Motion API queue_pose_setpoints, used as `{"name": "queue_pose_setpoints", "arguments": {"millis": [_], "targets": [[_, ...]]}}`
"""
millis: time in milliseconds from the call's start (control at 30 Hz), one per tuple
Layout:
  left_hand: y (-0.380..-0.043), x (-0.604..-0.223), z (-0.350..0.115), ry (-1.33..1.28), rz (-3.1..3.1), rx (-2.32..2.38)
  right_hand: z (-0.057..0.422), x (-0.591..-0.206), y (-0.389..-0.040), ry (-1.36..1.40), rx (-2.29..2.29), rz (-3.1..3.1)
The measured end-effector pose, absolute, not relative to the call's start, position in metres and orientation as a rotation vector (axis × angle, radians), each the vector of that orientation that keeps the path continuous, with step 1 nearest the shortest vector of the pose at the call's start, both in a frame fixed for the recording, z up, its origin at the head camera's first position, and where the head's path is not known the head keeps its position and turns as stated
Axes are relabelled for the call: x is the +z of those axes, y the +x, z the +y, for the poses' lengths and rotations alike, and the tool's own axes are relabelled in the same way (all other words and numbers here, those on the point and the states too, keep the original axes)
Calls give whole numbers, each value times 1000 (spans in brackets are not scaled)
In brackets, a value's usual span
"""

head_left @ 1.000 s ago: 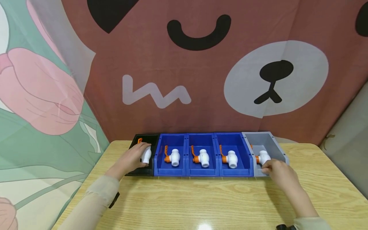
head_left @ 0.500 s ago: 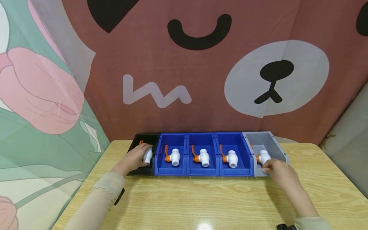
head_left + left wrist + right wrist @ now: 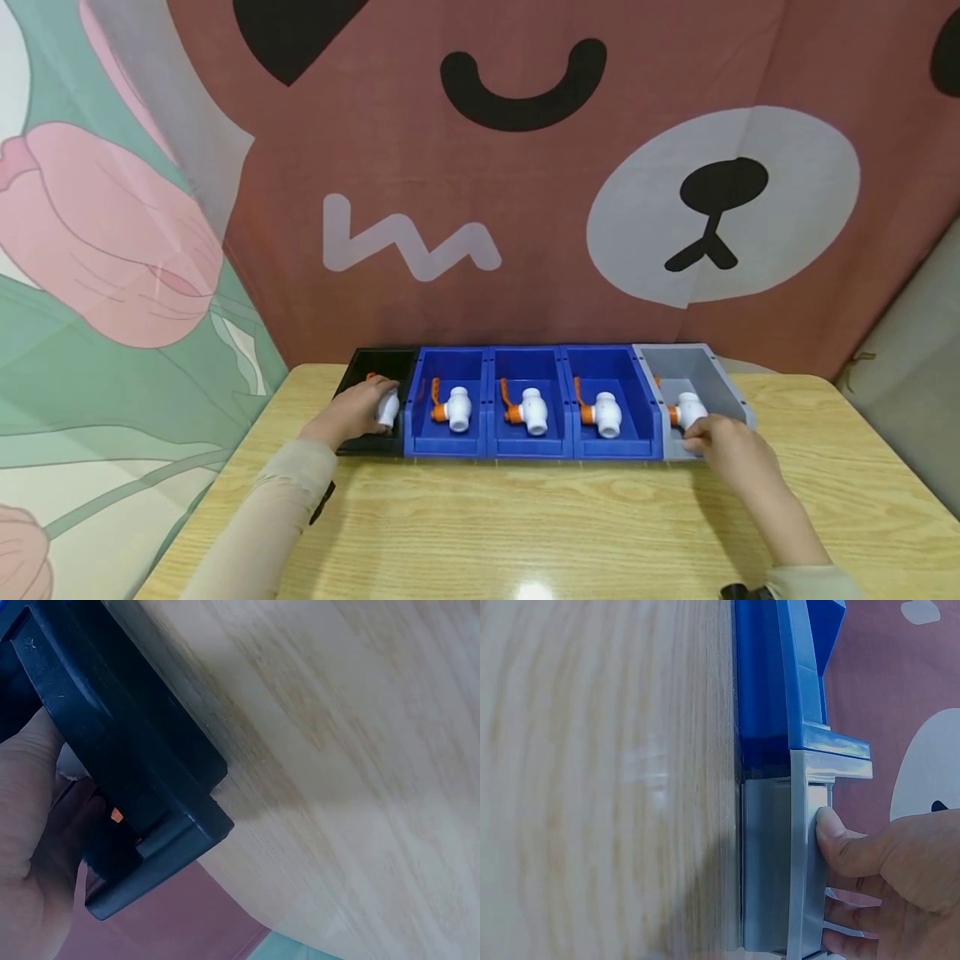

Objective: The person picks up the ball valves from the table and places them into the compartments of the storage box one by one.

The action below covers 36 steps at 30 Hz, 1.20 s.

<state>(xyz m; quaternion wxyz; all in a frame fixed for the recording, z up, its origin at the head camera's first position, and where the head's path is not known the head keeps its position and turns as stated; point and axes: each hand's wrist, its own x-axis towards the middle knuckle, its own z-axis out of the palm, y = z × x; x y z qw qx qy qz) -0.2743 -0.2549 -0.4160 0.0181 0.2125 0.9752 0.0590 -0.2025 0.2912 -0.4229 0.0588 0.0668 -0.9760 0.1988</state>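
In the head view my left hand [image 3: 352, 412] reaches into the black bin [image 3: 371, 447] and grips a white ball valve [image 3: 387, 407]. A bit of that valve's orange lever shows above the fingers. The left wrist view has the hand [image 3: 37, 795] inside the black rim [image 3: 112, 757], most of the valve hidden. My right hand [image 3: 733, 450] is at the front of the grey bin [image 3: 678, 362], thumb on its front rim [image 3: 808, 862] and fingers inside. Close to those fingertips lies a white valve [image 3: 687, 408] with an orange lever, its lower end partly covered.
Between the black and grey bins stand three blue bins [image 3: 453, 448], each holding a white valve [image 3: 458, 408] with its orange lever at the left. All the bins line up along the back of the wooden table [image 3: 480, 517], before a printed curtain [image 3: 540, 275].
My left hand and the valve in it have shifted slightly right within the black bin, and the orange lever shows less. My right hand has stayed put at the grey bin.
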Motion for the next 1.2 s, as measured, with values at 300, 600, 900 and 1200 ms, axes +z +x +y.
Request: {"name": "queue_pose_setpoints", "arguments": {"millis": [300,600,900,1200], "targets": [[-276,-416,-252,627,3018,183,294,-424,-202,207,600,-2945],[-274,-417,-251,622,3017,185,294,-423,-201,205,600,-2950],[-272,-415,-249,587,2997,209,295,-424,-200,212,589,-2945],[-270,-410,-246,561,2992,254,294,-426,-201,215,589,-2941]]}}
